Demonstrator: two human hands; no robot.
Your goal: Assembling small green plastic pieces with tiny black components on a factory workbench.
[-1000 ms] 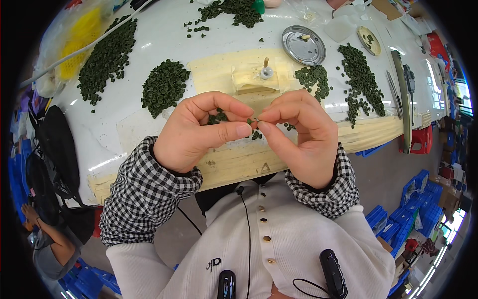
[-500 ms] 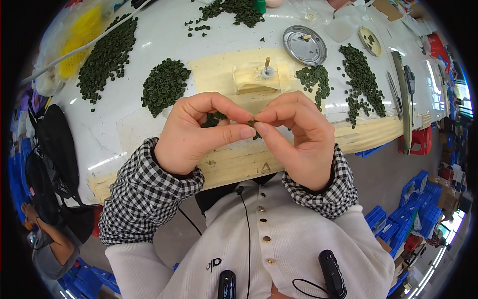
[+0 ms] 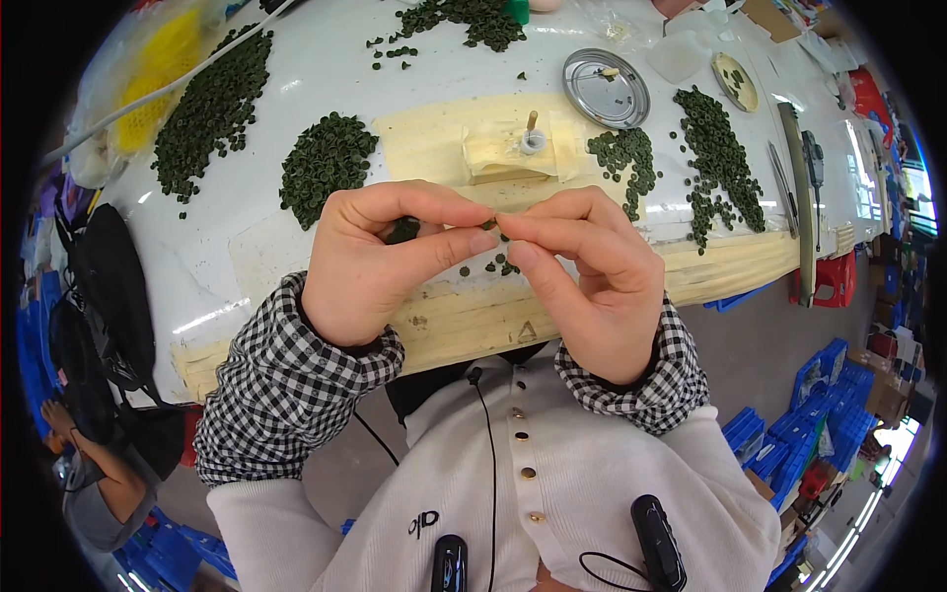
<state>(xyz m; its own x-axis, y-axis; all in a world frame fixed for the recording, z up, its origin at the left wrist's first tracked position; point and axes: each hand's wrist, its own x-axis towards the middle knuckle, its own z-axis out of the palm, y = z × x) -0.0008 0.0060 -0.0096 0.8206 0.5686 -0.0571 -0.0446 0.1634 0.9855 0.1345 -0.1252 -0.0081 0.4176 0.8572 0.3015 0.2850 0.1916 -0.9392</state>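
Over the table [image 3: 326,64], the left hand [image 3: 363,261] pinches a green piece [image 3: 488,225] beside the slightly parted right hand [image 3: 610,279].

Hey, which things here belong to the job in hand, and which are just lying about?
Likely in use: small green piece pinched by left hand, right hand beside it, green heap.
Probably lying about: black bag, yellow netting.

Bright, fairly even exposure, soft shadows. Window [image 3: 915,185] blown out near 3 o'clock; lit strips [image 3: 870,521] clip at 4. Glare streak on the white tabletop [image 3: 316,79] at 9. Fisheye bends edges at the rim, corners black. Held green piece [image 3: 489,225] is tiny, focus probably slightly soft.
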